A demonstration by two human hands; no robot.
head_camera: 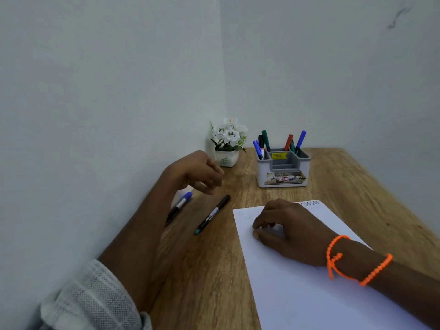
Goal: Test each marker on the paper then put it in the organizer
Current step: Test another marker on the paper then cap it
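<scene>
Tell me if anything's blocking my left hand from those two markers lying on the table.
Nothing visible does. The left hand hovers open just above the blue-capped marker and black marker, both lying on bare table.

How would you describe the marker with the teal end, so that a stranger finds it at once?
On the wooden table, look left of the white paper. Two markers lie there; the black marker is the one nearer the paper. Its near end is teal, while its neighbour, the blue-capped marker, lies closer to the wall.
</scene>
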